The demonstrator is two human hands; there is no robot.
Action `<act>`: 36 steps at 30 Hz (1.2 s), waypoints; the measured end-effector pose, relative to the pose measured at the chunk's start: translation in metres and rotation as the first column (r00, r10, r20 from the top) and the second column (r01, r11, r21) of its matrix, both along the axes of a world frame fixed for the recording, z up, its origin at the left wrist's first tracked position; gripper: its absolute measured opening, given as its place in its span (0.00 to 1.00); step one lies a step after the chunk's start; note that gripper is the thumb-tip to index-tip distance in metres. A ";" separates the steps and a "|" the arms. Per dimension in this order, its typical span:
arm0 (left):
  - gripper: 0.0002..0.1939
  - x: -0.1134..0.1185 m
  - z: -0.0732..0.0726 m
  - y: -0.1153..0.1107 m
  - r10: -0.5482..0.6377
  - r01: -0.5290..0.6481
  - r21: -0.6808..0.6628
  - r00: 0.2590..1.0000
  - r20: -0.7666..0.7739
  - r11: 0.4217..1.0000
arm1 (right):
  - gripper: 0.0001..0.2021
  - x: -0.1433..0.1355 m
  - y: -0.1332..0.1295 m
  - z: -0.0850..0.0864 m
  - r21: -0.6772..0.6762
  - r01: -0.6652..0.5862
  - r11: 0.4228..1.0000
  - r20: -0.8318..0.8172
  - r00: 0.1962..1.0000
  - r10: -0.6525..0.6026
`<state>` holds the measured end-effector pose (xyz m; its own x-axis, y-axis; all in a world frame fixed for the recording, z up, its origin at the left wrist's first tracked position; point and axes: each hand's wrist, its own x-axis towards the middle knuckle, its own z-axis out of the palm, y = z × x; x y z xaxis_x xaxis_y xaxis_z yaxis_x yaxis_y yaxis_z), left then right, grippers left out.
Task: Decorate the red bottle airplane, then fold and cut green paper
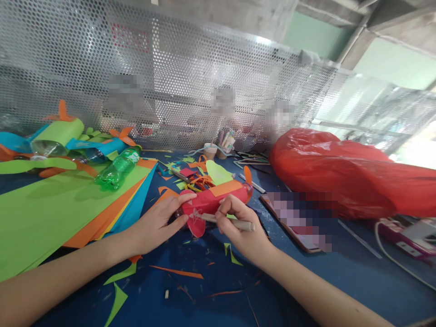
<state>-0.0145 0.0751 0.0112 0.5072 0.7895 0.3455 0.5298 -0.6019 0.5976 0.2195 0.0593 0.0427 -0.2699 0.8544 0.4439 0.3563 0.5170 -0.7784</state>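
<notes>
In front of me lies a bottle wrapped in red paper (235, 191), with an orange paper band, an orange propeller at its far right end and a rounded red paper wing (198, 230) near its left end. My left hand (158, 225) grips that left end, thumb and fingers closed on the red paper and bottle. Pale star-like lines show on the wing. My right hand (247, 227) is closed around a light-coloured marker pen (244, 225), whose tip points at the wing's drawn lines. Whether the tip touches the paper I cannot tell.
Coloured paper sheets (68, 204) lie left, with a green bottle (119, 168) on them and paper-covered bottles (59, 136) behind. Cut scraps (117, 302) litter the blue table (153, 302). At right are a phone (289, 222), a red plastic bag (334, 177) and a power strip (408, 243).
</notes>
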 end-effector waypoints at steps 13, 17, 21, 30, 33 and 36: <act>0.25 0.000 -0.001 0.001 -0.006 0.006 0.000 1.000 0.000 1.000 | 0.09 0.000 0.000 0.000 0.002 0.000 1.000 0.030 1.000 0.000; 0.25 0.000 0.000 0.001 -0.010 0.010 -0.016 1.000 0.003 1.000 | 0.09 0.000 0.000 0.000 -0.010 -0.016 1.000 0.033 0.999 0.016; 0.25 0.000 0.000 0.001 -0.006 0.006 -0.020 1.000 -0.001 1.000 | 0.09 0.000 -0.001 0.000 -0.004 -0.009 1.000 0.045 0.999 0.009; 0.25 0.000 0.001 0.001 -0.005 0.005 -0.013 1.000 0.002 1.000 | 0.09 0.000 0.000 0.001 -0.013 -0.021 1.000 0.055 0.998 0.021; 0.25 0.000 0.000 0.001 -0.004 0.004 -0.012 1.000 0.000 1.000 | 0.09 0.000 0.000 0.000 -0.005 -0.021 1.000 0.047 0.999 0.021; 0.25 0.000 -0.001 0.001 -0.006 0.006 -0.006 1.000 -0.001 1.000 | 0.09 0.000 0.001 0.000 -0.009 -0.022 1.000 0.043 0.999 0.023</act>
